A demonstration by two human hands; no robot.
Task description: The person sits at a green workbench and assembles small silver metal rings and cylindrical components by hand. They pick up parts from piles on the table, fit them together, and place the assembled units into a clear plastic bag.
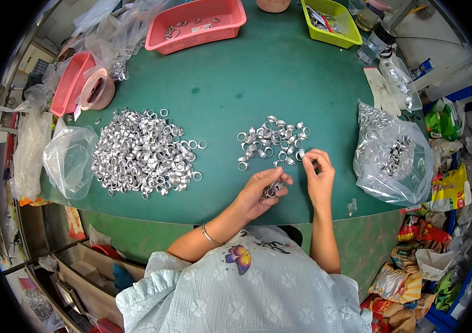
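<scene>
My left hand is closed around several silver metal rings cupped in its fingers. Close to its thumb and fingertip is another ring; whether they touch is unclear. With thumb and fingertips, my right hand pinches one metal ring at the near right side of a small, loose group of rings. A much larger heap of similar rings lies on the green table to the left.
On the right of the green table stands a clear plastic bag holding rings. An empty-looking clear bag is at left. Pink baskets and a yellow-green basket line the far side, near a bottle.
</scene>
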